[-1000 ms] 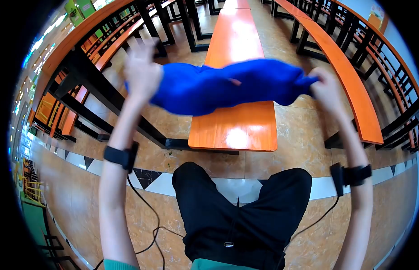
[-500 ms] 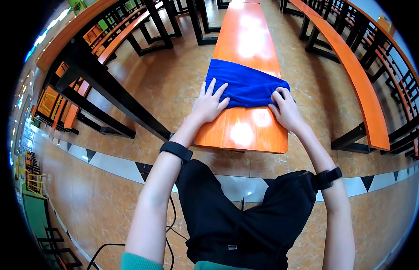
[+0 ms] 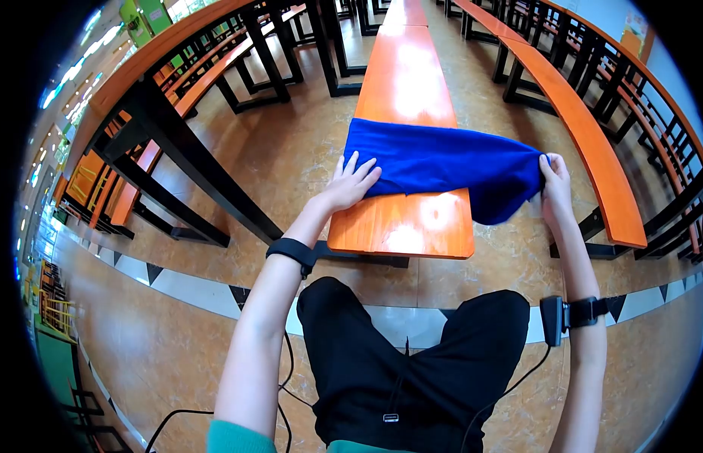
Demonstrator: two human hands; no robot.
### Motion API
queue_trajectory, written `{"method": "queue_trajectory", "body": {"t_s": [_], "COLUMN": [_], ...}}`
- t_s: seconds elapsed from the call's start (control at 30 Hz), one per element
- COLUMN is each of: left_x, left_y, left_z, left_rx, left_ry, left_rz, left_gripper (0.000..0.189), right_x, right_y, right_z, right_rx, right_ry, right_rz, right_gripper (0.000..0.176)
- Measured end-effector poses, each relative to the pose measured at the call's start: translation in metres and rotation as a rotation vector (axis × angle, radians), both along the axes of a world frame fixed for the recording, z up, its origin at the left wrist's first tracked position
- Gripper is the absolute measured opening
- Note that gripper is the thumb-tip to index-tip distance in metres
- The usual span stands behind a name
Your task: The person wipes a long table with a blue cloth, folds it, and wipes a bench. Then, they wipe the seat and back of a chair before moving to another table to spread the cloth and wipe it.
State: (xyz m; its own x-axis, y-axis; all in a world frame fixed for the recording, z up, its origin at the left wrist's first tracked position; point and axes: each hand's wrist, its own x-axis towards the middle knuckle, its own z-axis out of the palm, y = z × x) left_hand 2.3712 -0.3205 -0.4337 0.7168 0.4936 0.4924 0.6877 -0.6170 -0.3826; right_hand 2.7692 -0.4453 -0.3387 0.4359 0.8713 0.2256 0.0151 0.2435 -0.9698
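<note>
At far left, a brown-topped table (image 3: 129,68) stands on thick black legs (image 3: 197,162), its near leg slanting down toward the left side of an orange bench (image 3: 400,230). Below it, a strip of pale and dark tiles (image 3: 193,291) crosses the brown floor (image 3: 140,343). A seated person's left arm, in a green sleeve (image 3: 242,436) and a black wristband (image 3: 291,253), reaches up to the bench's left edge. There the left hand (image 3: 353,183) lies with fingers spread, pressed on the left end of a blue cloth (image 3: 434,158), gripping nothing. The cloth stretches across the bench from its left edge, a little back from the near end, leaving both near corners bare. Its right part runs out past the bench's right edge, held up off the wood, with a loose fold hanging beside that edge. Below the near end are the person's knees in black trousers (image 3: 412,370). Beyond the right edge, the right hand (image 3: 555,181) pinches the cloth's right corner between thumb and fingers, well apart from the bench. On that forearm sits a second wristband (image 3: 585,312) with a black box (image 3: 552,321) and a cable (image 3: 527,371). At right, another orange bench (image 3: 585,162) runs lengthwise.
</note>
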Motion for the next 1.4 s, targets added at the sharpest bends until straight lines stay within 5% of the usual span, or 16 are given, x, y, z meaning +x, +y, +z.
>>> {"method": "queue_trajectory", "body": {"t_s": [0.07, 0.1, 0.2, 0.23, 0.27, 0.4, 0.47, 0.63, 0.7, 0.8, 0.87, 0.93, 1.03, 1.13, 1.27, 1.4], "left_x": [0.016, 0.020, 0.046, 0.047, 0.051, 0.051, 0.039, -0.002, -0.003, -0.004, -0.006, -0.012, -0.008, -0.021, -0.037, -0.050], "left_y": [-0.020, -0.028, -0.049, -0.045, -0.041, -0.042, -0.041, -0.021, -0.033, -0.023, -0.004, 0.023, 0.000, -0.024, -0.077, -0.130], "left_z": [0.036, 0.044, 0.092, 0.084, 0.081, 0.084, 0.082, 0.073, 0.093, 0.125, 0.151, 0.171, 0.216, 0.228, 0.184, 0.125], "left_rx": [-0.884, -0.693, -0.809, -0.637, -0.577, -0.663, -0.654, -0.886, -1.103, -0.929, -0.691, -0.100, 0.222, 0.472, 0.375, -0.409], "left_ry": [-0.361, -0.445, -0.397, -0.395, -0.369, -0.491, -0.601, -1.028, -1.419, -1.757, -1.686, -1.344, -0.981, -0.681, -0.372, -0.353], "left_rz": [0.209, 0.102, 0.358, 0.272, 0.265, 0.242, 0.237, 0.366, 0.197, -0.042, -0.027, -0.203, 0.086, 0.347, 0.263, -0.022], "left_gripper": [0.068, 0.072, 0.078, 0.079, 0.080, 0.041, 0.018, 0.016, 0.016, 0.018, 0.021, 0.025, 0.027, 0.026, 0.019, 0.017], "right_x": [-0.032, -0.050, -0.087, -0.101, -0.112, -0.129, -0.121, -0.090, -0.079, -0.068, -0.071, -0.058, -0.055, -0.052, -0.034, -0.006], "right_y": [-0.024, -0.042, -0.094, -0.105, -0.121, -0.152, -0.154, -0.152, -0.141, -0.096, -0.056, -0.010, 0.012, 0.001, -0.038, -0.080], "right_z": [0.035, 0.053, 0.086, 0.086, 0.092, 0.081, 0.076, 0.058, 0.062, 0.076, 0.099, 0.120, 0.155, 0.154, 0.085, 0.005], "right_rx": [0.121, 0.097, -0.095, 0.129, 0.042, 0.138, 0.054, 0.013, -0.088, -0.049, -0.032, 0.107, 0.347, 0.456, 0.327, -0.329], "right_ry": [-0.090, -0.182, -0.486, -0.673, -0.652, -0.877, -0.927, -0.989, -0.985, -1.269, -1.304, -1.367, -1.522, -1.519, -1.732, -1.759], "right_rz": [0.198, 0.268, 0.511, 0.555, 0.712, 1.003, 0.869, 0.141, 0.228, 0.131, -0.155, -0.426, -0.768, -0.804, -0.484, 0.258], "right_gripper": [0.011, 0.012, 0.011, 0.012, 0.012, 0.013, 0.012, 0.030, 0.027, 0.016, 0.014, 0.024, 0.030, 0.036, 0.032, 0.030]}}
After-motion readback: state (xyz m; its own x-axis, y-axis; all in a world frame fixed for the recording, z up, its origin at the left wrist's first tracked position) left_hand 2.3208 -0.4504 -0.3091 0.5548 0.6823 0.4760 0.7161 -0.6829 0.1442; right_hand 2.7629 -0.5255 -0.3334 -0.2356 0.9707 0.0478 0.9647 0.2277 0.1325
